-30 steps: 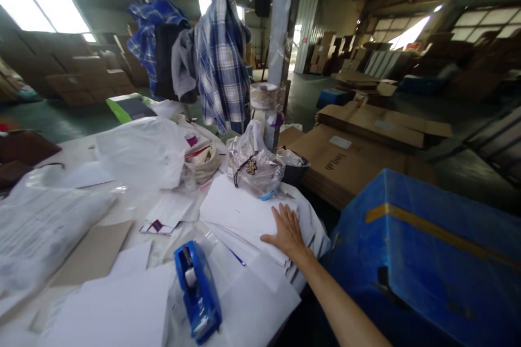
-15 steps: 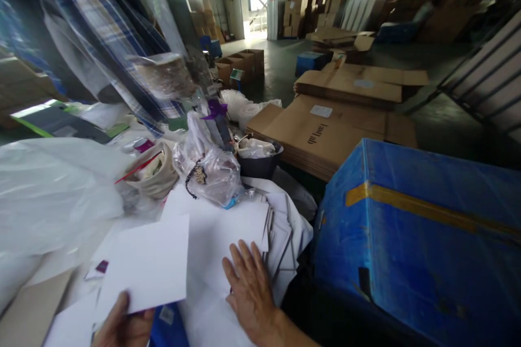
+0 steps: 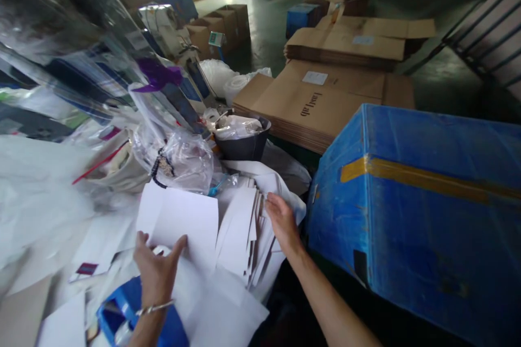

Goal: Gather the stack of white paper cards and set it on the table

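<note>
At lower left a blue tape dispenser [image 3: 122, 314] sits under the left hand [image 3: 157, 271], which pinches a white card [image 3: 183, 222], thumb on top, at lower centre of the frame. Above it a clear plastic bag [image 3: 179, 157] holds a dark beaded string. Right of that, a stack of white cards [image 3: 240, 227] leans under the spread right hand [image 3: 280, 222]. A dark bucket [image 3: 242, 143] holds crumpled plastic. Flat cartons [image 3: 325, 114] show print too blurred to read; a blue crate [image 3: 427, 200] fills the right
</note>
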Tool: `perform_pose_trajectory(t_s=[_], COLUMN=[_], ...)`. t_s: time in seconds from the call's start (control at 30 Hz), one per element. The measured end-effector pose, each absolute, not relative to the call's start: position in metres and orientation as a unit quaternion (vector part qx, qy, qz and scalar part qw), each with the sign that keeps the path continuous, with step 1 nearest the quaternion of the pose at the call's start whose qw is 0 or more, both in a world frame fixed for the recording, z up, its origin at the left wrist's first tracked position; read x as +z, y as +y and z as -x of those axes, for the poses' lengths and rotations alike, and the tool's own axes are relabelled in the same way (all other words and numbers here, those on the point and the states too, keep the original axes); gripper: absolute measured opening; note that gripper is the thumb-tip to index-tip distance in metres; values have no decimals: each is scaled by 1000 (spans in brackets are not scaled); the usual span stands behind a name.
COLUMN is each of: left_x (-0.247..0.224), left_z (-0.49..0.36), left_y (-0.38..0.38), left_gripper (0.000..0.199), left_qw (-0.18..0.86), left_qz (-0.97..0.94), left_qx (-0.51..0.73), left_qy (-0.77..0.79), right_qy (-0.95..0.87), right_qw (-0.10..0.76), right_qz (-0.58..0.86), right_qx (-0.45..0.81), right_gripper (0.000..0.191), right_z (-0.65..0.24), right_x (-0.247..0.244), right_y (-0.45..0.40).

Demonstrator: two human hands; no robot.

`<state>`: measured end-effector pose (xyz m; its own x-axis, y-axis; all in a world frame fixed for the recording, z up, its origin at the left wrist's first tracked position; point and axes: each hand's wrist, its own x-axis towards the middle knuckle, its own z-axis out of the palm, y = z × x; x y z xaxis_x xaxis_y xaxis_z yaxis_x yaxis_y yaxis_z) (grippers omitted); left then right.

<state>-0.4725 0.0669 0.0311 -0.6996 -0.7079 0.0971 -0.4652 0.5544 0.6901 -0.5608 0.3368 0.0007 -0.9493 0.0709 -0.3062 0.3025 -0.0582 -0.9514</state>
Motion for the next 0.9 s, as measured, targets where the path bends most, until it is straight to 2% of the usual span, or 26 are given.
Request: perform_pose_trajectory(t_s=[0.07,0.13,0.2,0.23,0.3,0.4,0.47,0.53,0.73,0.9], left_x=[38,48,57,60,59,44,33,24,23,19], left_z=[476,479,480,479,474,459,449,444,442,436], left_y=[71,80,94,103,125,159,176,185,176,161], left_gripper=[118,90,56,45,40,67,89,99,126,123], left_qw=[234,240,213,190,125,59,60,67,58,73], left_qz=[-263,-168,-92,-58,0,59,81,88,115,140], left_qx=[-196,-106,-79,-85,-106,-90,-56,-27,24,-1], left_qy=[-915,-950,-969,-976,-986,-992,-993,-993,-991,-987], right_qy=[603,563,562,576,616,628,571,511,525,572], right_qw=[134,146,131,121,114,167,237,273,205,143], right_qz=[-158,-166,-195,-211,-223,-226,-233,-249,-285,-236], right_qx=[-770,-797,-793,-780,-746,-726,-751,-776,-775,-773], right_gripper=[52,54,53,52,48,48,52,52,41,49], right_z=[567,564,551,540,516,479,463,455,451,433], right_x=[0,4,6,5,1,-7,-7,-2,23,23], right_y=[340,343,349,354,363,368,364,354,329,308])
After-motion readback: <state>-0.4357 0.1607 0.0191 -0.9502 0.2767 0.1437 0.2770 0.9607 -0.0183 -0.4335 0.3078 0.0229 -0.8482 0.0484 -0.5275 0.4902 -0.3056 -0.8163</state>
